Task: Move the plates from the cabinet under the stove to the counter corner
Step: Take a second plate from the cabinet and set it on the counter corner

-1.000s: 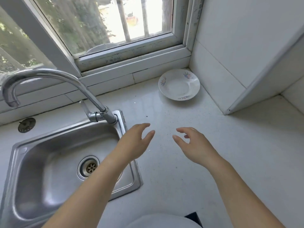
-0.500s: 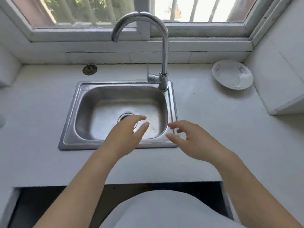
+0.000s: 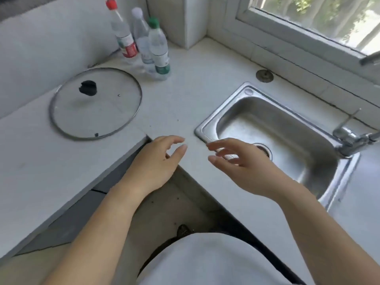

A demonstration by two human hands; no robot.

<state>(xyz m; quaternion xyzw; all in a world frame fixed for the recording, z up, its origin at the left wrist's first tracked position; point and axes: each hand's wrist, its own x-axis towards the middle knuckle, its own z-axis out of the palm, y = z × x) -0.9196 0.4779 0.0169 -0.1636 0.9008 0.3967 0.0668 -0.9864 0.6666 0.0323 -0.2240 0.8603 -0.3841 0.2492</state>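
Observation:
No plate is in view now, and the cabinet under the stove is out of sight. My left hand (image 3: 158, 161) hovers over the inner corner of the white counter (image 3: 181, 103), fingers apart and holding nothing. My right hand (image 3: 240, 163) floats beside it over the sink's near left edge, fingers spread and empty too. The two hands are a palm's width apart.
A steel sink (image 3: 277, 140) lies to the right, its tap (image 3: 353, 140) at the right edge. A glass pot lid (image 3: 96, 103) rests flat on the left counter. Three plastic bottles (image 3: 144, 40) stand by the back wall. The window (image 3: 314, 19) is at top right.
The view has swung left from the plate in the right counter corner, past the sink, to the left counter. The plate has left the view. Both hands stay empty and apart.

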